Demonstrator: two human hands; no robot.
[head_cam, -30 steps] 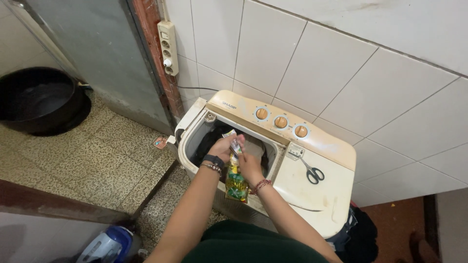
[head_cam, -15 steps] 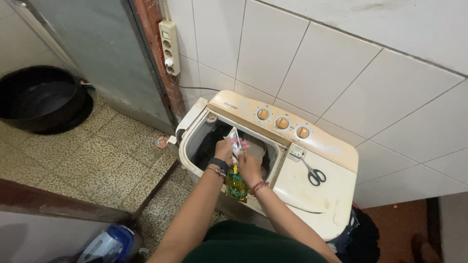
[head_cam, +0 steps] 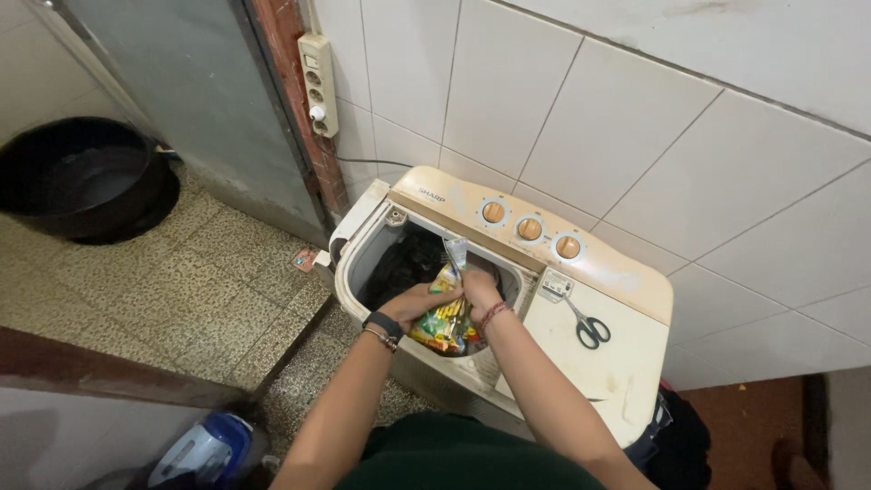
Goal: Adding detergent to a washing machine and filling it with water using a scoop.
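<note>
Green-and-yellow refill pouch [head_cam: 443,319] sits tilted over the open wash tub [head_cam: 363,263] of a cream twin-tub washing machine [head_cam: 581,363], held just above the front rim. Left hand [head_cam: 413,302] is clamped around the pouch body from the side; right hand [head_cam: 478,289] pinches the upper part near the torn silvery top [head_cam: 456,249], which points up and back toward the control panel [head_cam: 531,229]. Dark laundry [head_cam: 404,263] lies inside the tub below the pouch.

Risks as judged from this frame:

- Pouch is soft and squeezed by both hands — too much pressure could push liquid out of the opening in a spurt rather than a stream, landing on the rim or the panel knobs instead of the laundry.
- Bottom of the pouch hangs near the tub's front edge; if it tips the wrong way, contents could run down the machine's front onto the speckled floor [head_cam: 209,290].
- Whether the opening is fully cut cannot be told — a partial tear could send the stream sideways.
- Scissors [head_cam: 588,327] lie loose on the spin-tub lid [head_cam: 581,381], just beside the right forearm; an elbow sweep could knock them off or into the tub.
- Wall socket strip [head_cam: 319,83] with a cable sits near the machine's back corner — splashes there would be the worst outcome.
</note>
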